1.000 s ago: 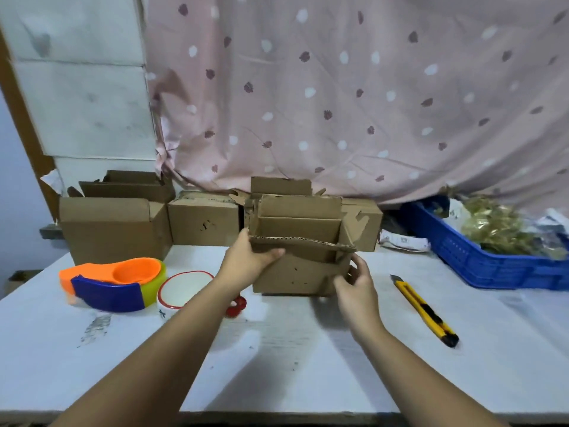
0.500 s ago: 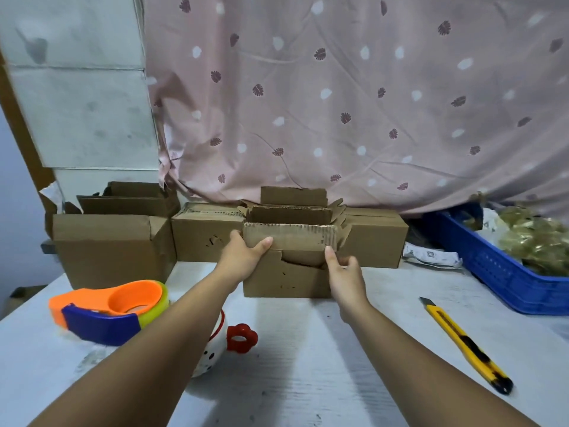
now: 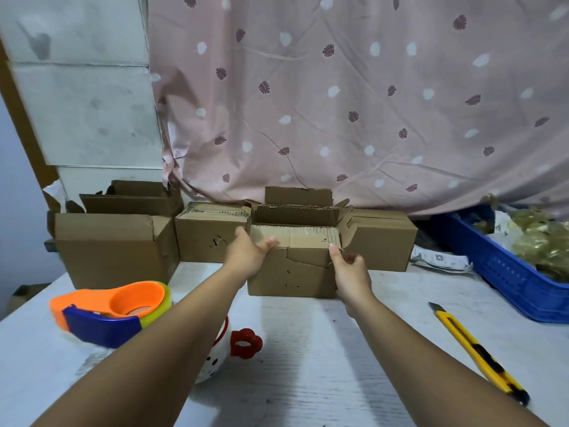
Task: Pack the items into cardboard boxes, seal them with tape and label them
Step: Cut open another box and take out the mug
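A small brown cardboard box (image 3: 295, 272) with raised top flaps stands on the white table (image 3: 308, 380) at the middle back. My left hand (image 3: 246, 257) grips its left front corner, thumb lying across the folded front flap. My right hand (image 3: 349, 274) holds the right front corner, thumb up on the flap's edge. A white mug with a red flower-shaped handle (image 3: 243, 343) lies partly hidden under my left forearm. An orange and blue tape dispenser (image 3: 114, 312) sits at the left.
More cardboard boxes line the back: a large open one (image 3: 110, 245) at left, one (image 3: 209, 235) behind my left hand, one (image 3: 381, 241) at right. A yellow utility knife (image 3: 477, 352) lies at right. A blue crate (image 3: 508, 266) holds wrapped goods. A pink curtain hangs behind.
The box has gone from lifted and tilted to standing farther back on the table among the other boxes. Both hands moved forward with it and stayed on its front corners.
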